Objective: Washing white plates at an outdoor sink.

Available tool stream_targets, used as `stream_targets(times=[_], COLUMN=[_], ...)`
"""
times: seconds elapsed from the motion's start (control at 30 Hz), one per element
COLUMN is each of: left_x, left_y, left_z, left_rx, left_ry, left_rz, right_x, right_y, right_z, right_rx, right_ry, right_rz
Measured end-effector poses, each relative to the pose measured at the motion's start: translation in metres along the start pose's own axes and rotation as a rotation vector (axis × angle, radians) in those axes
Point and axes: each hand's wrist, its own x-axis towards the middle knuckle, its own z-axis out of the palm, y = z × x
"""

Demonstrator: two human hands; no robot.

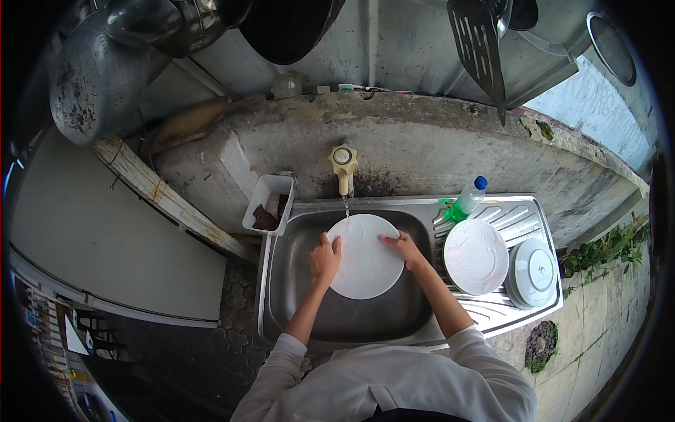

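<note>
A round white plate [366, 269] is held over the stainless steel sink basin [295, 311]. My left hand [324, 259] grips its left rim, thumb on the upper face. On the opposite rim, my right hand [405, 250] has hold of the same plate, its thumb also on top. Water [346, 207] runs from the cream-coloured tap [343, 161] onto the plate's far edge. The plate's underside and most of my fingers beneath it are hidden.
On the ridged drainboard [493, 315] lie a white plate [476, 257] and a stack of upside-down dishes [533, 274]. Behind them stands a blue-capped bottle [466, 200] with green liquid. A plastic tub [270, 203] sits at the sink's back-left corner. A slotted turner [477, 50] and pots [100, 79] hang above.
</note>
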Motion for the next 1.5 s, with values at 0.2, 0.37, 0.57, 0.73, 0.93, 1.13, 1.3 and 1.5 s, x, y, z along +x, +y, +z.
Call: stream_targets(times=[0.2, 0.37, 0.57, 0.73, 0.93, 1.13, 1.3, 1.5], left_x=[-0.005, -0.022, -0.058, -0.063, -0.022, -0.046, -0.03, -0.011], left_y=[0.042, 0.02, 0.005, 0.053, -0.001, 0.042, 0.034, -0.017], left_z=[0.023, 0.028, 0.054, 0.046, 0.021, 0.048, 0.031, 0.02], left_rx=[0.184, 0.036, -0.059, -0.191, 0.06, -0.094, -0.088, 0.046], left_ry=[0.154, 0.044, 0.042, 0.159, 0.178, 0.101, 0.114, 0.15], left_rz=[0.343, 0.641, 0.241, 0.469, 0.482, 0.572, 0.698, 0.538], right_x=[0.0, -0.012, -0.01, -0.003, -0.014, 0.001, -0.014, -0.014], right_y=[0.006, 0.007, 0.015, 0.032, 0.013, 0.021, 0.009, 0.011], right_z=[0.007, -0.009, -0.003, 0.011, 0.008, 0.012, 0.015, -0.002], right_rx=[-0.051, -0.071, -0.156, -0.289, -0.201, -0.185, -0.122, -0.128], right_ry=[0.045, 0.111, 0.141, 0.08, 0.075, 0.183, 0.165, 0.212], right_rz=[-0.056, -0.022, -0.078, -0.127, -0.128, -0.198, -0.137, -0.094])
